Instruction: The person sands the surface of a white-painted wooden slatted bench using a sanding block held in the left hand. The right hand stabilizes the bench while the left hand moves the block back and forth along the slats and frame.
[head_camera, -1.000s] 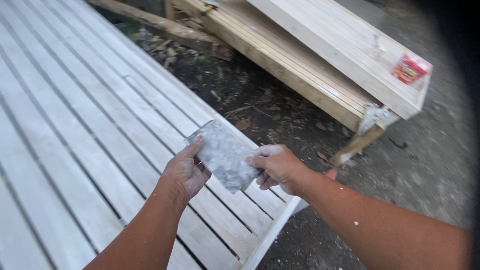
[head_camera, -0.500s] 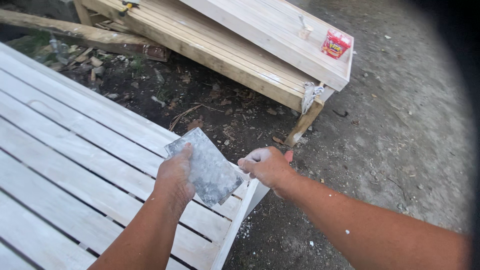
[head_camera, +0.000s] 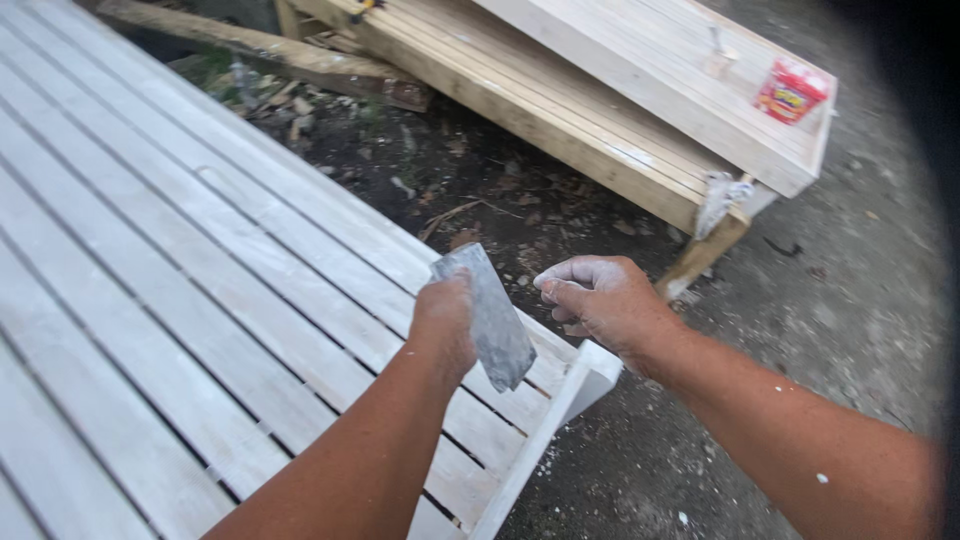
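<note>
The grey, dust-caked scraper blade (head_camera: 487, 312) sits in my left hand (head_camera: 444, 322), tilted so its flat face slants down toward the near corner of the white slatted frame (head_camera: 200, 270). My left fingers are closed around the blade's left edge, with the back of the hand toward me, so I cannot see how the fingertips lie behind it. The blade hangs just above the last slats, close to the frame's end rail (head_camera: 560, 410). My right hand (head_camera: 600, 300) is just beside the blade, apart from it, loosely curled with the fingers drawn in and coated in pale dust; it holds nothing that I can see. The frame runs from the near corner away up and to the left, its long white slats separated by narrow dark gaps. Beyond my hands lies bare dirt with scraps of wood and debris, then a stack of pale timber boards (head_camera: 560, 90) lying at an angle, with a small red container (head_camera: 792, 92) resting on the upper board near its right end.
</note>
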